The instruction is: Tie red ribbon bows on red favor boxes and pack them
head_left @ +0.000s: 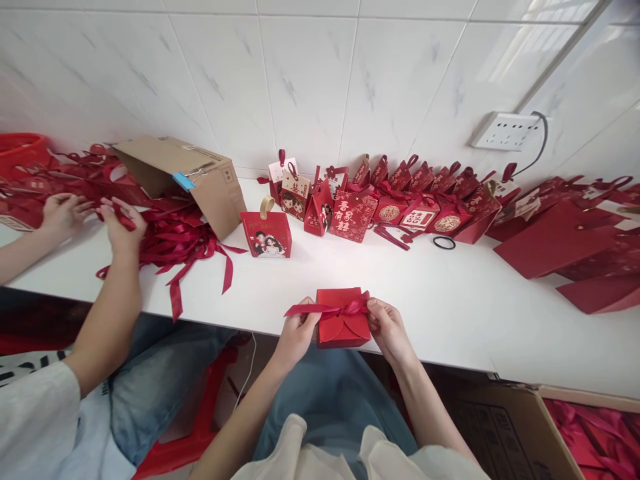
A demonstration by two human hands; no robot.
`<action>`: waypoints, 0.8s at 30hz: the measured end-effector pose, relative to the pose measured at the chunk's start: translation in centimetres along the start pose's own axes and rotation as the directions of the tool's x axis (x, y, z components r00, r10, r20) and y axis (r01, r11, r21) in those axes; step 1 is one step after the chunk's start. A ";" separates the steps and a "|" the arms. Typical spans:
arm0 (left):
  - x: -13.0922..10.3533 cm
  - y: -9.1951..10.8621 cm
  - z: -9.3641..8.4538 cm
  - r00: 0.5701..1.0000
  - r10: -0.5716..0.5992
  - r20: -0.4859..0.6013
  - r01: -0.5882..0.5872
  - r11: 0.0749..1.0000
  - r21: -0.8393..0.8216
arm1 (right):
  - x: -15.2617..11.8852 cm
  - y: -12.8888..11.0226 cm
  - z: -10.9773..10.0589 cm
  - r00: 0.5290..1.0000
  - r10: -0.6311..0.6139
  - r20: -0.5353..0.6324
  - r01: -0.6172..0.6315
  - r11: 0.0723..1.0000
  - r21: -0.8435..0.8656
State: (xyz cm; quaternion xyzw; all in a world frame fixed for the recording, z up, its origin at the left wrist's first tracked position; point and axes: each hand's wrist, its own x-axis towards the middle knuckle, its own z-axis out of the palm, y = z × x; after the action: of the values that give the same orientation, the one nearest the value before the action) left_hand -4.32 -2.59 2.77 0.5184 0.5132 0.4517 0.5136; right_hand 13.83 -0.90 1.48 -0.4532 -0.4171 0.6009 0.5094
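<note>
A small red gift box (343, 328) sits at the front edge of the white table, in front of me. Dark red ribbon (353, 305) crosses its top and is looped into a knot or bow. My left hand (299, 333) pinches the ribbon at the box's left side, its tail sticking out to the left past the fingers. On the other side, my right hand (389, 327) has thumb and fingers closed on the ribbon's right loop. Both hands are also close against the box's sides.
Several red boxes (354, 215) line the wall, with a bridal-couple box (267, 237) nearer. Left are loose ribbons (185, 247), a cardboard box (215, 193) and a co-worker's hands (123, 223). Red bags (555, 233) stand right; below is an open carton (540, 433).
</note>
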 end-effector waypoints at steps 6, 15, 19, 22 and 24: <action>1.1 -0.3 -2.2 0.994 0.070 0.085 -0.068 0.997 -0.023 | 0.8 -0.6 -1.6 0.999 0.021 0.028 -0.014 0.971 -0.237; 3.8 -0.5 -3.3 0.966 0.158 0.203 -0.150 0.987 -0.051 | 2.1 -1.3 -0.9 0.999 -0.028 -0.033 0.022 0.983 -0.183; 4.8 0.4 -2.7 0.959 0.126 0.252 -0.105 0.990 -0.098 | 3.4 -2.5 -0.2 0.995 -0.095 0.027 0.098 0.965 -0.241; 5.6 1.0 -2.0 0.948 0.128 0.292 -0.113 0.991 -0.068 | 4.4 -3.4 0.6 0.993 -0.054 0.107 0.078 0.969 -0.236; 6.2 1.2 -1.6 0.948 0.107 0.299 -0.096 0.994 -0.051 | 5.1 -3.7 1.0 0.988 -0.012 0.152 0.046 0.973 -0.226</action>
State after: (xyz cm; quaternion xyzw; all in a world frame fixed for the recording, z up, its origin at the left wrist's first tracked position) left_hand -5.47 3.72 3.67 0.5976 0.3933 0.4025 0.5711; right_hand 13.37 4.57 4.70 -0.4565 -0.5273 0.5735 0.4298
